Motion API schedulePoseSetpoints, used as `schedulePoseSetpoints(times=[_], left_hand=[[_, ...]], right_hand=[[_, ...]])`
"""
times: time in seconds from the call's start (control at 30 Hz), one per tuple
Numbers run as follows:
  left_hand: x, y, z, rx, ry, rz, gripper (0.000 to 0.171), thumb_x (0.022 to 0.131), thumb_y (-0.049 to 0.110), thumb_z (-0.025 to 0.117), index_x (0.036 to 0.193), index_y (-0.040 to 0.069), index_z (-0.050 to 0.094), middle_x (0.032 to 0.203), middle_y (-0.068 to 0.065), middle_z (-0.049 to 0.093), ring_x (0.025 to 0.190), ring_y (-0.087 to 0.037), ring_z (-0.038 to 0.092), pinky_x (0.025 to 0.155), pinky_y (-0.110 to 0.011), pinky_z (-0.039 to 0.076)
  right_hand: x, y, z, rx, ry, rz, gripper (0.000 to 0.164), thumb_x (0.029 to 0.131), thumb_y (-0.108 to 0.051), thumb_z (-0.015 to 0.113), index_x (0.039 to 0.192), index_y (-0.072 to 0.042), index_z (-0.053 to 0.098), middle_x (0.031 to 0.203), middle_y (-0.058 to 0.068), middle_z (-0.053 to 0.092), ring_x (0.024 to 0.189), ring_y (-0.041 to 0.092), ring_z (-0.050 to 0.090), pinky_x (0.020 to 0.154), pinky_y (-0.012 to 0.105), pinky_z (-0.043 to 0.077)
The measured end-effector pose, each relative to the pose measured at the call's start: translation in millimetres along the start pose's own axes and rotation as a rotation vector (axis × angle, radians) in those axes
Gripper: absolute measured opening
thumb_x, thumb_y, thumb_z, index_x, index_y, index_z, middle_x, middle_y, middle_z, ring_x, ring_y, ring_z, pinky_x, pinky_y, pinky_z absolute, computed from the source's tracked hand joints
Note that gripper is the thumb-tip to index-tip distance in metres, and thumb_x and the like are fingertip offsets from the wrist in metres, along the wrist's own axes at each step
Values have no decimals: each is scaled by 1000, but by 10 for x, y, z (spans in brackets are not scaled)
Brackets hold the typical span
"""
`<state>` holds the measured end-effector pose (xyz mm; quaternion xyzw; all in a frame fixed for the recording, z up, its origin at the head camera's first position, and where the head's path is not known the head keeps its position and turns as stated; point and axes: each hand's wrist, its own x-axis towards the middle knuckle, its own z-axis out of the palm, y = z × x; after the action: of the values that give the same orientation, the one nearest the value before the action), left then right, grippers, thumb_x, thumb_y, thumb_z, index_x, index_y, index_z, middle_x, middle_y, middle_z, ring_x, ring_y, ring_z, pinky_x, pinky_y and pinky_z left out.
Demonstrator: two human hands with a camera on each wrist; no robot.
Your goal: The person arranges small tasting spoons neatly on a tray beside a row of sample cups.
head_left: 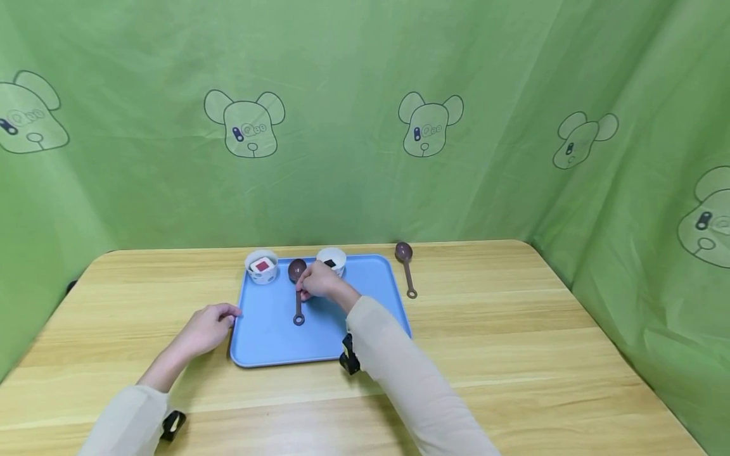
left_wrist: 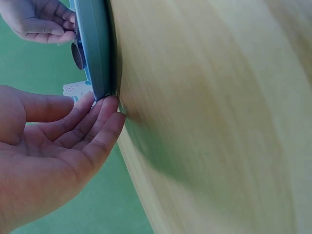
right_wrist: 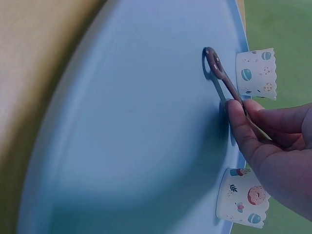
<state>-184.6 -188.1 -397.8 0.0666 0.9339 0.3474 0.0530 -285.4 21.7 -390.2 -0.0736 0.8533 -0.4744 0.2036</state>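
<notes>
The right hand [head_left: 320, 280] pinches the brown spoon [head_left: 298, 300] by its handle [head_left: 298, 308], at the blue tray [head_left: 265, 335]. The handle points toward the person; the bowl [head_left: 297, 269] lies beyond the fingers, between two paper cups [head_left: 263, 277]. The left hand [head_left: 208, 326], farther away, touches the tray's edge, fingers loose.

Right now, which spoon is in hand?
The left spoon, pinched by the right hand over the blue tray; the right spoon lies untouched on the table.

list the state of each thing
Blue rectangular tray: flat on wooden table
Left white patterned paper cup: upright, red and white block inside
Right white patterned paper cup: upright, something black inside
Left brown round spoon: pinched by right grip
Right brown round spoon: lying unheld
</notes>
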Motion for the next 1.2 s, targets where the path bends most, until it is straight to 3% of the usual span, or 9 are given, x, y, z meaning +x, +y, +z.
schedulePoseSetpoints(times=[0.6, 1.0, 1.2], left_hand=[[-9, 28, -4, -1, -4, -3, 28, 90, 0, 41, 108, -11, 57, 110, -30, 57, 95, -35, 54, 82, -48, 45], [-12, 17, -2, 5, -2, 9, 27, 89, 0, 41, 108, -11, 58, 109, -29, 57, 100, -39, 53, 84, -50, 44], [-16, 22, -2, 6, -2, 5, 28, 89, 0, 40, 108, -12, 58, 109, -30, 57, 99, -38, 53, 84, -50, 44]], right_hand=[[-12, -20, -29, -28, 34, -15, 19, 83, 12, 47, 85, 9, 66, 76, 14, 62, 62, 19, 60, 64, 28, 53], [-45, -41, -68, -25, 8, -18, 21, 84, 12, 45, 88, 11, 65, 83, 15, 63, 74, 29, 64, 67, 30, 54], [-57, -41, -119, -9, -34, -23, 20, 85, 12, 45, 91, 13, 64, 84, 20, 63, 72, 29, 64, 68, 31, 54]])
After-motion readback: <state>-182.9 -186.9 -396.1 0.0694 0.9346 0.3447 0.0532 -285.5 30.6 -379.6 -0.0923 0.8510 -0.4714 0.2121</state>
